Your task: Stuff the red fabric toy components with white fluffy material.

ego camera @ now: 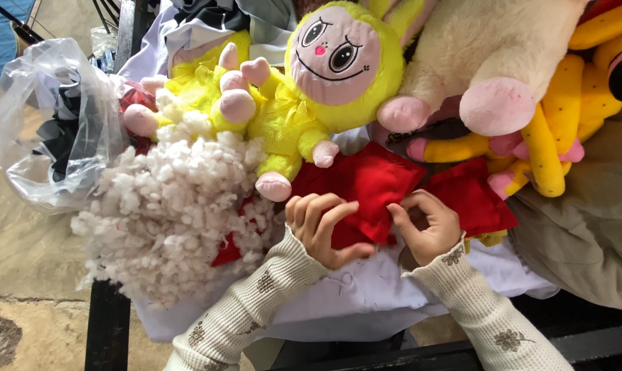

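Both hands meet on a small flat piece of red felt-like fabric (373, 189), which lies on a white cloth sheet (366, 295) covering the surface. The left hand (323, 228) has its fingers curled over the near left edge of the red piece with the thumb tucked beneath, gripping it, likely to keep the fabric taut. The right hand (426, 225) pinches the same piece at its lower right edge between thumb and forefinger, closed on a fold or seam; whether a needle or thread sits in that pinch is too small to tell.

Just left of the left hand sits a loose heap of white fluffy stuffing fibre (177, 199), close enough to reach. Directly beyond both hands lies a bright yellow plush doll with a round pink face (311, 89). Beyond the right hand are a cream plush toy with pink paws (489, 62) and yellow spotted plush limbs (551, 137), all cut off by the upper frame edge. Far left, a clear crumpled plastic bag (50, 117) holds dark items that cannot be made out. A second red piece (472, 192) extends past the right hand, partly under the toys.
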